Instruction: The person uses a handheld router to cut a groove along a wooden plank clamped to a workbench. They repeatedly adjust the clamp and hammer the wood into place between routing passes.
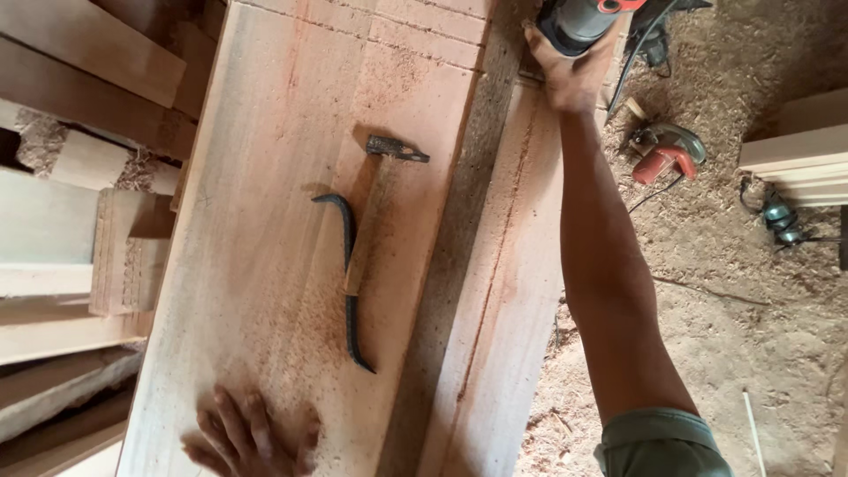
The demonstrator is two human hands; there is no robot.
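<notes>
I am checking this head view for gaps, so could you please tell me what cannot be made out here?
- Power tool under the right hand: top edge cuts it off, bit unseen.
- Left hand: bottom edge hides the wrist.
- Crowbar: the hammer covers its middle.
- Green tool on the floor: too small to identify.

1. The right hand [570, 75] is bare: no glove, ring or watch shows.
2. The right arm is bare and uncovered from wrist to above the elbow.
3. A short sleeve [658, 442] of dull grey-green cloth covers the upper arm.
4. The left hand [252, 437] is bare too, dusted with sawdust.
</notes>
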